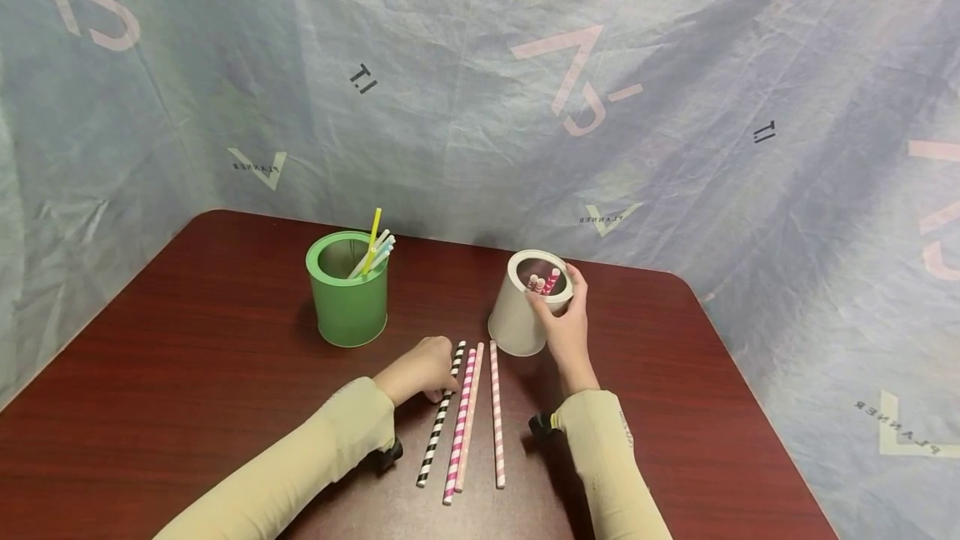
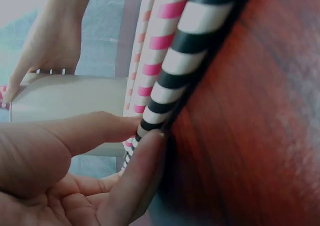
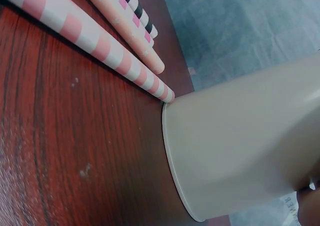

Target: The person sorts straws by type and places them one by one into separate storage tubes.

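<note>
Black-and-white striped straw (image 1: 441,417) lies on the table (image 1: 187,340), left hand (image 1: 417,370) pinching its upper end, hiding part. Right hand (image 1: 566,325) grips the beige cup (image 1: 517,319), its straws (image 1: 542,282) mostly hidden inside.

Open table (image 1: 187,373) left of the green cup (image 1: 347,294); beige cup (image 1: 521,315) crowds the straws (image 1: 465,415).
</note>
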A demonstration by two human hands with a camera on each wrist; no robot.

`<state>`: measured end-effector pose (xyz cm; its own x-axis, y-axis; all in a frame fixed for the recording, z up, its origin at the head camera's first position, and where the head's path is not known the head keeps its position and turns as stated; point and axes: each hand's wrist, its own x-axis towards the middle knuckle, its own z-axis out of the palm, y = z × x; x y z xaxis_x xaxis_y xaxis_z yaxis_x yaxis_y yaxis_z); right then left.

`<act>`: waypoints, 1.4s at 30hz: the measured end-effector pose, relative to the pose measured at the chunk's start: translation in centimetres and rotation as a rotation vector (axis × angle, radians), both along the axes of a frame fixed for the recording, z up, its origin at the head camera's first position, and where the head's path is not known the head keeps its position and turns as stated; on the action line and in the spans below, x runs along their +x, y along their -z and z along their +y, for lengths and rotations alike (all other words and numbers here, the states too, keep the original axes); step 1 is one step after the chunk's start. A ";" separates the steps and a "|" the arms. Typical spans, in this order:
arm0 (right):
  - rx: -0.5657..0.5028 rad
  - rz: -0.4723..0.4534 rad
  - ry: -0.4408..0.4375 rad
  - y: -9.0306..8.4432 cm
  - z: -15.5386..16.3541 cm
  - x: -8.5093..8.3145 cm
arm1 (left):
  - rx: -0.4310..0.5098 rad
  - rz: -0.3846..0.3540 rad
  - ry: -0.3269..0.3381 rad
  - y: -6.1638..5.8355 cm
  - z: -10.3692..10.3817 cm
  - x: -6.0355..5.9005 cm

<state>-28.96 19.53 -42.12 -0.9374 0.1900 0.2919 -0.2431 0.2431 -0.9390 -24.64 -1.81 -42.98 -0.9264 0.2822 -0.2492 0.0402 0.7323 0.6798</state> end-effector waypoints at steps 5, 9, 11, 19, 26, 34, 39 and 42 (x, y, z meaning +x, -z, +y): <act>-0.006 -0.016 -0.001 -0.1 -0.1 0.0 | 0.110 -0.048 -0.035 -0.1 -0.8 -0.2; -0.019 -0.032 -0.003 -0.2 -0.1 0.1 | 0.219 -0.044 -0.066 -0.8 -1.4 -0.5; -0.029 -0.042 -0.008 -0.4 -0.2 0.1 | 0.275 -0.043 -0.078 -1.4 -1.6 -0.7; -0.003 -0.066 -0.009 -2.4 -0.9 1.7 | 0.378 0.068 -0.043 -3.5 -1.7 -0.7; -0.015 -0.059 -0.012 -0.6 -0.1 0.3 | 0.356 0.225 -0.051 -4.6 -1.4 -0.1; -0.029 -0.008 -0.015 -0.2 0.0 0.1 | 0.475 0.407 -0.101 -6.6 -1.1 0.1; -0.025 -0.007 -0.013 -0.2 -0.1 0.1 | 0.584 0.511 -0.101 -7.5 -0.8 -0.1; -0.027 -0.005 -0.013 -0.2 -0.1 0.1 | 0.653 0.542 -0.103 -7.9 -0.6 -0.2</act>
